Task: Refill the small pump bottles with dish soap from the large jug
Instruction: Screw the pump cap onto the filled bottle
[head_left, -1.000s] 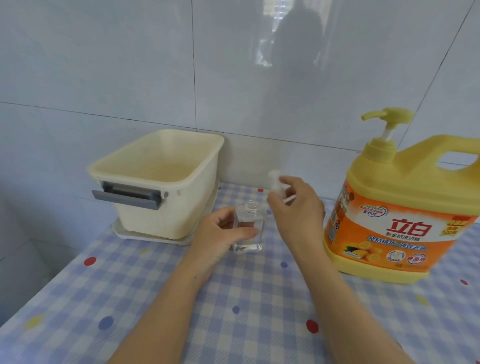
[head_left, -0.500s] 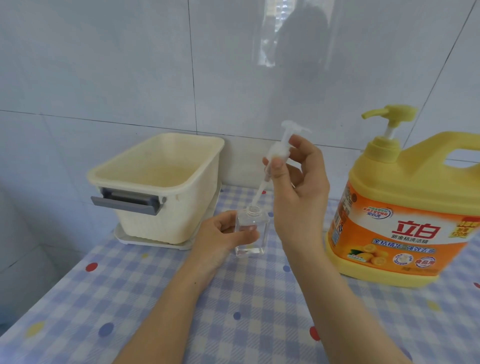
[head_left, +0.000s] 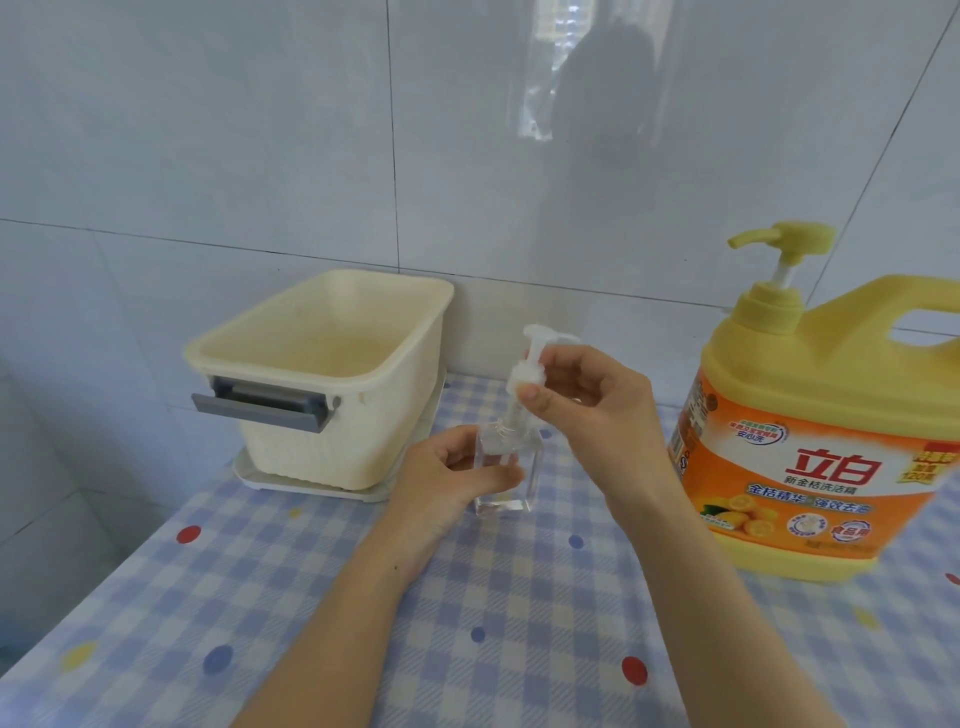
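A small clear square bottle (head_left: 511, 488) stands on the checked tablecloth at the centre. My left hand (head_left: 447, 480) grips its body from the left. My right hand (head_left: 597, 405) pinches the white pump head (head_left: 530, 364) above the bottle's neck, and the pump's tube reaches down into the opening. The large yellow dish soap jug (head_left: 810, 452) with an orange label and its own yellow pump stands upright at the right, apart from both hands.
A cream plastic basket (head_left: 322, 384) with a grey handle sits on a white tray (head_left: 311, 480) at the back left, against the tiled wall. The table's left edge runs along the lower left.
My right hand lifted the pump head out of the bottle, then lowered it again, so the pump now sits closer to the neck. My left hand kept hold of the bottle.
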